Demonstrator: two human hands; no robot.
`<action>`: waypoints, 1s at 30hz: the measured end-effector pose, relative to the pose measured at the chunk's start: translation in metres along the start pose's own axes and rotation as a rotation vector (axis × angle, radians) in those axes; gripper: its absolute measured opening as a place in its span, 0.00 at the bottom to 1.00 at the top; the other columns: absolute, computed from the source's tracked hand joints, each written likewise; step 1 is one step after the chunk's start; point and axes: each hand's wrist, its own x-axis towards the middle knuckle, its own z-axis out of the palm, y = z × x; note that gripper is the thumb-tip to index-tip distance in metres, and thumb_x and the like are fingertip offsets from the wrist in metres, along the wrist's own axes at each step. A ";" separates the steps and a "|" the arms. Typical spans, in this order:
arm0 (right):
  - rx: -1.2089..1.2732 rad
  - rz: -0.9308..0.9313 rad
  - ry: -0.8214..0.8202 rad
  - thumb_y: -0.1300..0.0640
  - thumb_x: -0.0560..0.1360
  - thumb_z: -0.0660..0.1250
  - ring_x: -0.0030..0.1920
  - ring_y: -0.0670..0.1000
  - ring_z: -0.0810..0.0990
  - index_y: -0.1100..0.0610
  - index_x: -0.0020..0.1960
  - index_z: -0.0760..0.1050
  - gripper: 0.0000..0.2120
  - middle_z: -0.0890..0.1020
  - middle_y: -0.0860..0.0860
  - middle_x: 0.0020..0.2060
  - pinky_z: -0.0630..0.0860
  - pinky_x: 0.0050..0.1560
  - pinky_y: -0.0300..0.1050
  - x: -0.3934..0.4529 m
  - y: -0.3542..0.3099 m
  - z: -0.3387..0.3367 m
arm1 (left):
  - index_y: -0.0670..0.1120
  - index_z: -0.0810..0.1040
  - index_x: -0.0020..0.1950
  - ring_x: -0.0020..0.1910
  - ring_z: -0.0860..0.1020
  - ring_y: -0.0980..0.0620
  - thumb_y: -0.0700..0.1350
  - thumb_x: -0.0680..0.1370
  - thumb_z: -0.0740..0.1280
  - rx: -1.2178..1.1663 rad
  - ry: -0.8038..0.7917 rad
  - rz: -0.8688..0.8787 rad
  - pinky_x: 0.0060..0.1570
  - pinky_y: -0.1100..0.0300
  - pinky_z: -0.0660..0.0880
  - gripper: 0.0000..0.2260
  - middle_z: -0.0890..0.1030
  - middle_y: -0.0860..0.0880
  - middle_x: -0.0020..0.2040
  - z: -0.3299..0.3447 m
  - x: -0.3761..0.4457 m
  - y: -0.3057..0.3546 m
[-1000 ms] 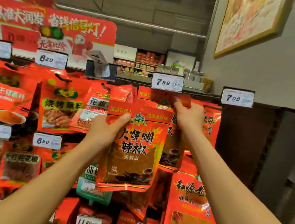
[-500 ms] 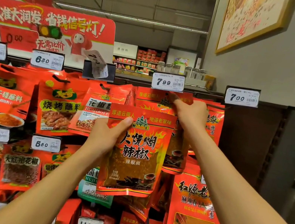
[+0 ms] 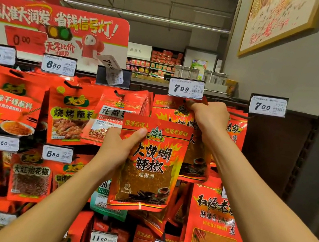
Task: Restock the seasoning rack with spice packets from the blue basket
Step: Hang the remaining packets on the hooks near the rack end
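Left hand up at chest height, its grip clamped on one chili packet, thumb across the front near the top left corner, the pouch hanging upright below that grip. Up and to the right of it, the right hand is at the peg under the 7.99 tag, fingers curled on the top edge of the hanging packets of the same print. That grip looks clenched on the front pouch's header, though exactly what the fingertips pinch is hidden behind the knuckles.

Risks from here, as I judge it: the held packet sits lower than the peg tip and just in front of the hung stock, so it has to rise and its hang hole must meet the hook. Miss it and the header crumples or the pouch slides off. If the right grip tugs outward, the front hung packet could slip off the peg. The single-thumb hold could also let the pouch swing.

Counting: one packet in the left grip; under the right grip at least one matching packet on the peg, the stack behind too overlapped to count. Two hands, one peg being served. The blue basket is not in view.
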 end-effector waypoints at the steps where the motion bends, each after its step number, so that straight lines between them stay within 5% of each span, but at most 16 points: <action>1: -0.008 -0.003 0.014 0.41 0.67 0.77 0.40 0.57 0.84 0.58 0.35 0.83 0.19 0.84 0.50 0.32 0.79 0.40 0.56 -0.001 -0.001 0.000 | 0.47 0.84 0.46 0.44 0.87 0.44 0.50 0.77 0.72 0.001 -0.005 -0.003 0.42 0.52 0.84 0.07 0.87 0.44 0.44 -0.001 0.000 0.001; 10: -0.007 -0.007 0.025 0.47 0.65 0.75 0.39 0.55 0.83 0.57 0.34 0.81 0.13 0.82 0.48 0.31 0.81 0.42 0.56 -0.002 -0.011 0.005 | 0.45 0.85 0.48 0.46 0.87 0.43 0.52 0.77 0.73 0.019 -0.002 -0.014 0.54 0.40 0.81 0.10 0.87 0.43 0.45 -0.006 0.001 0.003; 14: 0.031 -0.011 0.003 0.46 0.65 0.75 0.38 0.57 0.85 0.57 0.32 0.82 0.14 0.84 0.51 0.31 0.81 0.40 0.58 -0.002 0.000 0.002 | 0.48 0.86 0.45 0.45 0.87 0.44 0.54 0.75 0.74 0.045 -0.038 0.006 0.53 0.42 0.81 0.10 0.87 0.44 0.45 -0.004 0.001 0.004; 17: 0.024 -0.044 -0.032 0.45 0.66 0.77 0.33 0.54 0.81 0.58 0.31 0.81 0.16 0.83 0.51 0.29 0.71 0.33 0.49 0.003 0.004 -0.001 | 0.48 0.85 0.47 0.45 0.87 0.46 0.57 0.74 0.74 0.069 -0.098 -0.009 0.51 0.46 0.81 0.13 0.88 0.46 0.45 0.003 0.013 0.015; 24: 0.206 0.111 -0.118 0.41 0.69 0.77 0.45 0.59 0.84 0.57 0.42 0.79 0.19 0.86 0.56 0.43 0.80 0.46 0.56 0.021 0.027 0.005 | 0.42 0.82 0.48 0.44 0.83 0.43 0.49 0.80 0.70 0.115 0.020 -0.071 0.55 0.36 0.79 0.11 0.84 0.33 0.50 0.028 0.038 0.013; 28: 0.192 0.118 -0.123 0.42 0.68 0.79 0.40 0.56 0.80 0.56 0.37 0.74 0.20 0.81 0.52 0.37 0.73 0.40 0.52 0.036 0.037 0.020 | 0.45 0.82 0.48 0.40 0.86 0.46 0.48 0.80 0.70 0.103 -0.005 -0.059 0.40 0.50 0.82 0.08 0.87 0.44 0.41 0.023 0.040 0.012; 30: 0.186 0.108 -0.126 0.43 0.69 0.79 0.44 0.58 0.83 0.59 0.41 0.77 0.20 0.84 0.54 0.41 0.77 0.43 0.57 0.049 0.043 0.030 | 0.46 0.83 0.49 0.39 0.86 0.50 0.50 0.79 0.71 0.093 -0.015 -0.031 0.38 0.56 0.80 0.08 0.87 0.48 0.41 0.013 0.037 0.012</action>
